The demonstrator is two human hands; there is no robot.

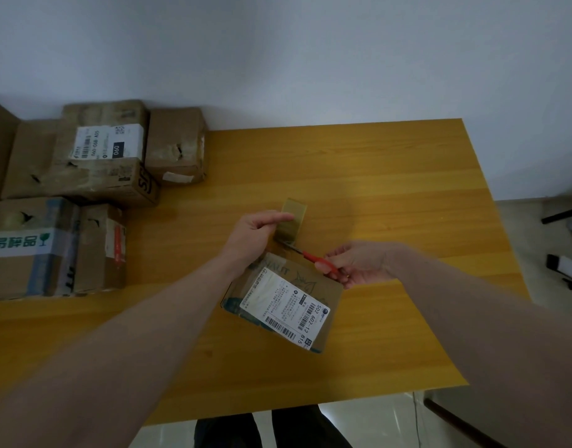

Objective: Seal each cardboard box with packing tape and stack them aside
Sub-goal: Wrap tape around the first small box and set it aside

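A small cardboard box [288,305] with a white shipping label lies near the middle of a yellow wooden tabletop [391,195], a strip of clear packing tape running from its far edge up to the tape roll [292,221]. The person's left hand [255,236] holds the roll just beyond the box, thumb and fingers wrapped around it with the forefinger laid straight along its top, apparently to keep the strip taut. The right hand [356,265] is closed on the red handles of a pair of scissors [310,257], whose blades reach the tape between roll and box; the cut looks about to be made, though whether the blades have bitten yet cannot be told at this size. Holding the roll raised and away from the box seems meant to give the scissors a clean, stretched span to sever.

At the left edge of the tabletop stand the other boxes [94,163], several of them taped and bearing labels, some set one on another, which suggests that part of the batch is already sealed and put aside. One near box [22,247] carries a green-printed fragile sticker. Behind is a plain pale wall [310,53]; floor tiles and some dark equipment show at right.
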